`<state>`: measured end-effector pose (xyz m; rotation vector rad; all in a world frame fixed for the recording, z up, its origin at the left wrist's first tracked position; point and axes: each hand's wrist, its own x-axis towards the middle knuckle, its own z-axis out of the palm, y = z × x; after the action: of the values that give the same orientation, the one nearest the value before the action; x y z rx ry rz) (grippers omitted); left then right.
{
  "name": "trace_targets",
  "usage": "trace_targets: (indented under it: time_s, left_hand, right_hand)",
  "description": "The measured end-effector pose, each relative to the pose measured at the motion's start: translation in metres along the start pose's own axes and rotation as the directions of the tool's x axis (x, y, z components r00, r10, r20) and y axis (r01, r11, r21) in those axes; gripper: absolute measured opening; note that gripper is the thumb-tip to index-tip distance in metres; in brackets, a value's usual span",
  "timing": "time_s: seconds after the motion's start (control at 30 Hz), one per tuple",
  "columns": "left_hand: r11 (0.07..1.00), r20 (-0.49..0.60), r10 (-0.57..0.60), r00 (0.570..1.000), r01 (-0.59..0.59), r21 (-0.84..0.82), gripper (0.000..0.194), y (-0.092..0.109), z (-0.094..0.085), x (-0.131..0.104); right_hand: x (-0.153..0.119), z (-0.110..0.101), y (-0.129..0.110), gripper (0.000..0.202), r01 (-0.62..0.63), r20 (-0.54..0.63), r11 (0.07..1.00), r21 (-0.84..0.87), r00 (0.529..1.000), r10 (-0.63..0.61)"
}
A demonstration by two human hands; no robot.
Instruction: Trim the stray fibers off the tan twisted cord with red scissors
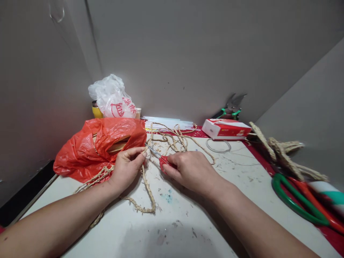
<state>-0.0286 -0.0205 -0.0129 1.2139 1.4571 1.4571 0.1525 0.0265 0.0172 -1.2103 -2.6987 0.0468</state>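
Observation:
My left hand [126,172] pinches a braided straw cord [147,188] between thumb and fingertips. Lengths of the cord hang down from there and run under my left forearm. My right hand [189,172] is closed around the red handles of a pair of small scissors [154,151]. Their metal blades point left and reach the cord at my left fingertips; whether they touch it I cannot tell. More of the cord [174,141] lies in loose loops on the white tabletop [182,225] behind my hands.
A red plastic bag [80,147] holding wooden pieces sits at the left, a white bag [113,96] behind it. At the back lie clear sticks [169,122], a red-and-white box [227,129] and pliers [232,105]. Straw braids [282,154] and large green-handled scissors [298,202] are at the right.

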Motion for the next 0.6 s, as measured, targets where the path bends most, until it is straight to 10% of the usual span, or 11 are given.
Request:
trace_targets:
  time_s: [0.6]
  left_hand:
    - [0.999,-0.016,-0.018,1.000,0.017,-0.043,0.026,0.0007,-0.0006,0.0002]
  right_hand:
    - [0.0025,0.0028,0.0056,0.030,-0.089,-0.014,0.987,0.133,0.996,0.092]
